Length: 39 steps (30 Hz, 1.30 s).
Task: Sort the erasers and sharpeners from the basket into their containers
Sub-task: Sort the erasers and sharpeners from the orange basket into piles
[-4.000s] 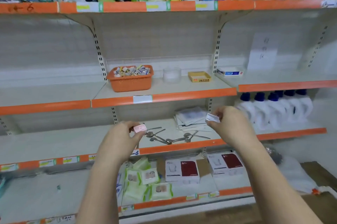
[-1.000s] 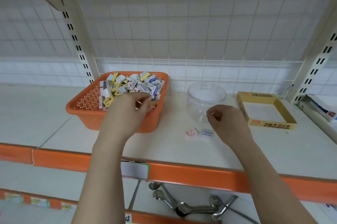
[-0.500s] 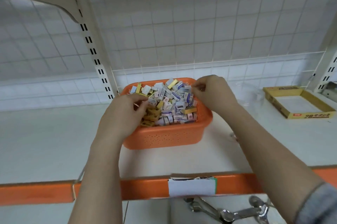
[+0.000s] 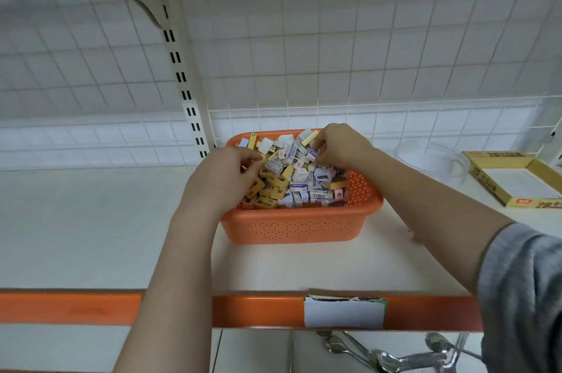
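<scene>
An orange perforated basket (image 4: 298, 226) stands on the white shelf, heaped with small erasers and sharpeners (image 4: 299, 184) in yellow, white, pink and blue. My left hand (image 4: 225, 178) reaches into the pile's left side with its fingers curled among yellow pieces; what they hold is hidden. My right hand (image 4: 337, 144) is over the back of the pile, its fingertips pinching a white eraser with blue print (image 4: 311, 154). To the right stand a clear round container (image 4: 431, 160) and a shallow yellow cardboard box (image 4: 517, 181).
The shelf's orange front edge (image 4: 91, 309) carries a white label holder (image 4: 343, 312). A slotted upright (image 4: 182, 77) and a wire grid back panel (image 4: 334, 53) rise behind the basket. Metal spoons (image 4: 395, 357) lie on the shelf below.
My right hand left the shelf beside the clear container and went into the basket's back. My left hand stays in the pile. Two small pieces laid on the shelf are now hidden by my right arm.
</scene>
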Available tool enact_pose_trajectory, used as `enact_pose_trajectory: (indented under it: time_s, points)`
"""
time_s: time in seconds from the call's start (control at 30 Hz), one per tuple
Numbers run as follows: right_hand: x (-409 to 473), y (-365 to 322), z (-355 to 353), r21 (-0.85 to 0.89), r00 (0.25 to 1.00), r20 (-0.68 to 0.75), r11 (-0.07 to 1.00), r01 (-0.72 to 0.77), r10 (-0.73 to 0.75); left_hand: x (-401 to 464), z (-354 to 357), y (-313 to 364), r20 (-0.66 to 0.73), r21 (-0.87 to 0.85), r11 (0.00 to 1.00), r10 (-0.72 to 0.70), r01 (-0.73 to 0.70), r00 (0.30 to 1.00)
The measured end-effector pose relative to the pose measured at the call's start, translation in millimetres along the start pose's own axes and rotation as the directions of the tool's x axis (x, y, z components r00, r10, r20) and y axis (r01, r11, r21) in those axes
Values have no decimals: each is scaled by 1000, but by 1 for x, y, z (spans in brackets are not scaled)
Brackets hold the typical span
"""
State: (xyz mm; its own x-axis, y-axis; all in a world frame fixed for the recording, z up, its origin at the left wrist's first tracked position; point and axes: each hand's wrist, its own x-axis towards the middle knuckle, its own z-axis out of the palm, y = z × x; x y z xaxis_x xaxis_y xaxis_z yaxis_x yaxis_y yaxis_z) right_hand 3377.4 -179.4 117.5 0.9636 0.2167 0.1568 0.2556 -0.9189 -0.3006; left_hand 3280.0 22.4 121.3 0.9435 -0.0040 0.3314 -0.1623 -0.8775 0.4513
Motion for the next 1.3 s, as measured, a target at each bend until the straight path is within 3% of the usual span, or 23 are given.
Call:
enact_pose_trajectory:
  time_s: [0.17, 0.3, 0.43, 0.57, 0.7, 0.93, 1.13, 1.3]
  points:
    - [2, 3, 4, 23, 1000, 19, 1000, -18, 17, 5, -3, 1, 16, 22, 1000, -4, 4, 1000]
    - [-10, 7, -5, 265, 988, -144, 964, -20, 60, 21, -4, 9, 39, 46, 999, 0, -2, 999]
    - [-44, 13, -20, 541, 944, -269, 841, -16, 190, 54, 5, 21, 98, 47, 999, 7, -12, 995]
    - [-84, 16, -22, 683, 898, -337, 730, 26, 283, 83, 26, 26, 211, 71, 997, -5, -11, 977]
    - [-111, 22, -17, 746, 854, -383, 663, 61, 353, 97, 44, 25, 264, 116, 993, -29, -2, 964]
    - [-119, 32, -11, 766, 854, -353, 642, 30, 381, 101, 56, 26, 293, 65, 997, -60, 42, 954]
    - [-119, 33, -9, 748, 850, -363, 663, 20, 383, 100, 63, 26, 225, 79, 992, -111, 95, 968]
    - [-122, 34, -10, 751, 843, -368, 660, 20, 393, 95, 64, 37, 143, 201, 967, -185, 154, 972]
